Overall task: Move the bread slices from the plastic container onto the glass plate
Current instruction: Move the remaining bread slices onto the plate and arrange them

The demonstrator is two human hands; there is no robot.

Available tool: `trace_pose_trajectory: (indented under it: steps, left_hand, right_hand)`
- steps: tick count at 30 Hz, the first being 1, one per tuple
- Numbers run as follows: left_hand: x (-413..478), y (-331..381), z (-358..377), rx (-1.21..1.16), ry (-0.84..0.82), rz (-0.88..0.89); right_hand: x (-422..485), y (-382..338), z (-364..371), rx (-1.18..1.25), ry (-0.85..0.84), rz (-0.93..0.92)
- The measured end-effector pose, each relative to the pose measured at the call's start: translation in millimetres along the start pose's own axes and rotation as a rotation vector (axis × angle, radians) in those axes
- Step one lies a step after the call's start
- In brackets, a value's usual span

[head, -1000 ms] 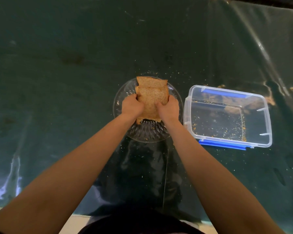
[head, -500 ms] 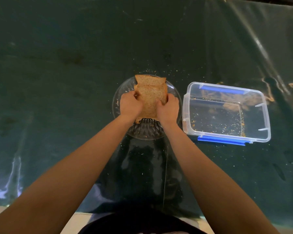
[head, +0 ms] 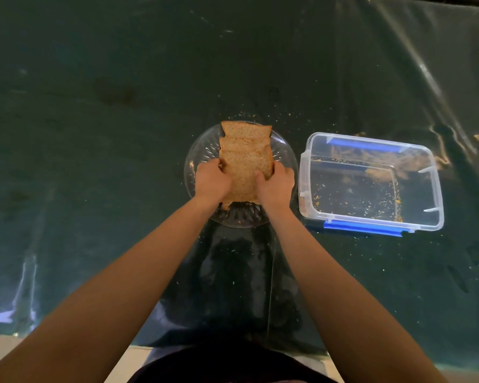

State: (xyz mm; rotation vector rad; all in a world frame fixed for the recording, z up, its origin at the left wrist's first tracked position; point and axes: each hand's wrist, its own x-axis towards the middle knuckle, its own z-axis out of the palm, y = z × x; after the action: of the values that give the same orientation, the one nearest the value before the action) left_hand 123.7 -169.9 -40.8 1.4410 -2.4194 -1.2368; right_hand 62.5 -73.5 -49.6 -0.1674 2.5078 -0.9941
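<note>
Brown bread slices [head: 245, 158] lie overlapping on the clear glass plate [head: 197, 153] at the table's centre. My left hand [head: 212, 181] grips the left edge of the nearest slice, and my right hand [head: 275, 183] grips its right edge. Two more slices fan out behind it toward the plate's far rim. To the right of the plate stands the clear plastic container [head: 437, 189] with blue clips; it holds only crumbs.
A dark green glossy sheet [head: 94, 134] covers the table, wrinkled at the right. Crumbs are scattered around the plate and container. The table's near edge runs along the bottom, above a pale floor [head: 0, 352].
Both hands have shifted the top slice slightly on the stack, so the slices behind it now show more spread. The container stays where it was.
</note>
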Motion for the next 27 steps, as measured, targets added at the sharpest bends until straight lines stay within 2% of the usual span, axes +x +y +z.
trace_pose_trajectory:
  steps: [7,15,27]
  left_hand:
    - [-6.4,-5.8,-1.0,0.001,0.027,0.046]
    - [-21.2,-15.6,-4.2,-0.011,-0.022,0.063]
    - [-23.1,-22.0,-1.7,0.063,-0.069,0.072]
  right_hand:
    - [-17.4,8.1,-0.4,0.061,0.118,-0.086]
    - [-28.8,21.0,-0.4,0.112,0.053,-0.001]
    - [-27.7,20.1,-4.2,-0.001,-0.024,0.009]
